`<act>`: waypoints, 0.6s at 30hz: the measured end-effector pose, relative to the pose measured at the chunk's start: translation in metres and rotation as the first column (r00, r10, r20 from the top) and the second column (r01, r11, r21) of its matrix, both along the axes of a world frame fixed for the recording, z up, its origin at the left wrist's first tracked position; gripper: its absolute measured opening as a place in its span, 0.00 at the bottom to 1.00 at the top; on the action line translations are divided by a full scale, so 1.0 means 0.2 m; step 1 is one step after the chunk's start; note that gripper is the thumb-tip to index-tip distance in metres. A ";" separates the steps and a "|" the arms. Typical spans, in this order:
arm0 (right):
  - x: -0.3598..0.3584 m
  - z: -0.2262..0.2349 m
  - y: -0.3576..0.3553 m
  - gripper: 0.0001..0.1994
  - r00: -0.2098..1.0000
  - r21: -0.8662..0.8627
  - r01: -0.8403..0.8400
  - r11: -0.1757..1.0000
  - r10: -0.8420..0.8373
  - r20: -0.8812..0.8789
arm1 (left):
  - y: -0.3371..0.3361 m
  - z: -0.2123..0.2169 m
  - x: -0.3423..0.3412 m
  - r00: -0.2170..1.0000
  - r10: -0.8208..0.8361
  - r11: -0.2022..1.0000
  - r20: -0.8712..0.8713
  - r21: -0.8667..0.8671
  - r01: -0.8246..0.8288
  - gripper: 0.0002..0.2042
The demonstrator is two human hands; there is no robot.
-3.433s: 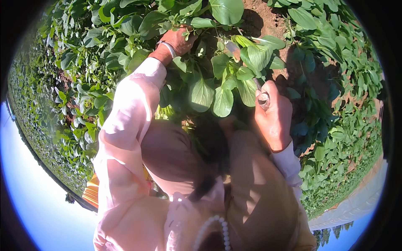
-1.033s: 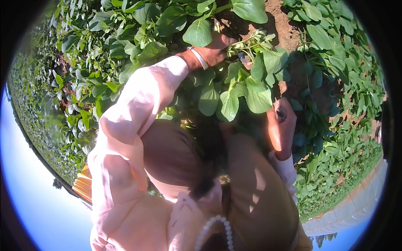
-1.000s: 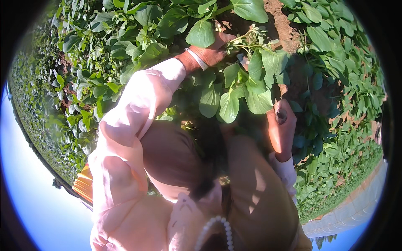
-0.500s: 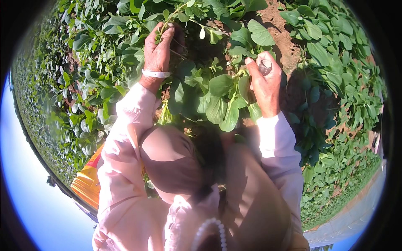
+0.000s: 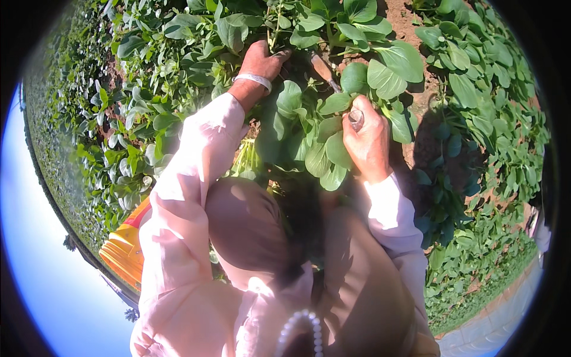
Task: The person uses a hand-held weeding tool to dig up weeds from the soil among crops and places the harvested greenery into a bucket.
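My left hand [image 5: 260, 64], with a pale band at the wrist, is closed low around the stem of a thin small-leaved weed [image 5: 273, 30]. Its fingertips are partly hidden among the leaves. My right hand [image 5: 370, 143] wraps round the handle of a small hand tool [image 5: 356, 120], whose round butt shows on top of the fist. A thin shank runs forward from there to a narrow, rusty-brown blade [image 5: 322, 66], between my hands among the plants. Broad-leaved green plants [image 5: 324, 154] press against my right fist, and others [image 5: 389, 77] stand just beyond it.
More leafy plants [image 5: 148, 119] crowd the left side, and another row [image 5: 470, 77] grows on the right. Brown soil [image 5: 404, 24] shows between the rows. My knees [image 5: 244, 220] are bent close behind my hands. A yellow and red object [image 5: 125, 247] lies by my left side.
My left hand has moved right and forward, lower on the weed's stem. My right hand has shifted slightly left and nearer to me, and the tool's blade has come into view.
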State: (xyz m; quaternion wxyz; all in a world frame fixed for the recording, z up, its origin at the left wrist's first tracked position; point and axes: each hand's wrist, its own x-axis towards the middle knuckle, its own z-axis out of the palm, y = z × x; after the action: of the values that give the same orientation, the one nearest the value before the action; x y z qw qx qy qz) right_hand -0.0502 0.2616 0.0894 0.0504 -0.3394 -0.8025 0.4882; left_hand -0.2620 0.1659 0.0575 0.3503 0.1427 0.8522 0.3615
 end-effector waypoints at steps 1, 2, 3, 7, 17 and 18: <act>-0.02 -0.03 -0.01 0.08 1.000 0.004 0.002 1.000 -0.001 -0.011 | 0.00 -0.11 0.00 0.989 0.096 0.967 0.113 0.225 -0.120 0.19; -0.07 -0.07 -0.02 0.09 0.999 0.038 -0.009 0.999 0.011 -0.045 | 0.01 -0.18 -0.03 0.989 0.099 0.979 0.108 0.166 -0.117 0.18; -0.12 -0.07 -0.01 0.08 0.998 0.034 -0.012 0.999 0.014 -0.063 | 0.02 -0.23 -0.06 0.989 0.103 0.988 0.104 0.104 -0.114 0.18; -0.25 -0.15 0.08 0.08 0.995 -0.109 0.095 0.990 -0.097 -0.021 | 0.02 -0.32 -0.09 0.961 0.235 0.965 0.149 0.082 -0.249 0.14; -0.07 -0.06 -0.03 0.09 0.998 -0.034 -0.064 0.997 0.064 -0.020 | -0.12 -0.18 -0.03 0.970 0.223 0.972 0.092 0.053 -0.229 0.18; -0.15 -0.11 -0.05 0.08 0.996 0.032 -0.038 0.999 0.041 -0.082 | -0.12 -0.19 -0.02 0.974 0.209 0.964 0.088 0.146 -0.221 0.17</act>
State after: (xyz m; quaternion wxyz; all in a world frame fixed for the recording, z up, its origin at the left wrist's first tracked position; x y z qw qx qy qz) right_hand -0.0800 0.2516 0.0666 0.0788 -0.3022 -0.8135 0.4906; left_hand -0.2663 0.1425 0.0195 0.3273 0.0631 0.8187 0.4675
